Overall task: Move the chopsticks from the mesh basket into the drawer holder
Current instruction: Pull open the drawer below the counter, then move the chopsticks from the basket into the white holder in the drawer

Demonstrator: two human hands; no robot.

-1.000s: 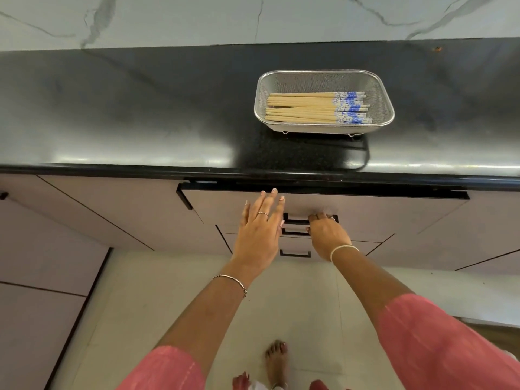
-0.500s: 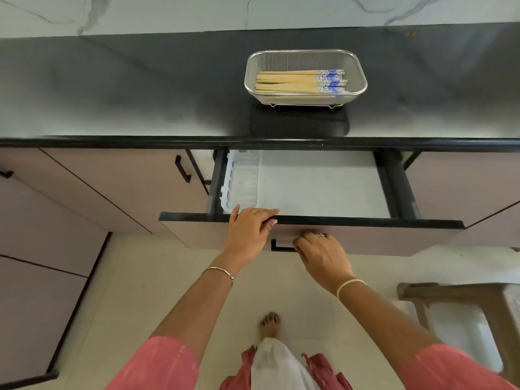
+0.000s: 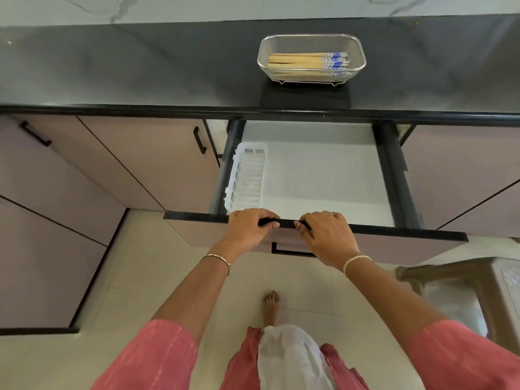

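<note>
Home kitchen: black countertop (image 3: 140, 66) sitting over pink cabinets (image 3: 126, 159), marble backsplash (image 3: 197, 7) running behind, drawer (image 3: 323, 175) standing open.

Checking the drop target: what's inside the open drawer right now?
Inside the open drawer: only a white slotted plastic holder along its left side, empty, on a bare white liner. The rear stays hidden under the black countertop.

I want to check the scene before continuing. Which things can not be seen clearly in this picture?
- Head view: count of chopsticks: stacked, too small to tell.
- Fingertips of left hand and right hand: curled over the drawer front.
- Drawer's rear: under the countertop.
- Holder slots: blurred.
</note>
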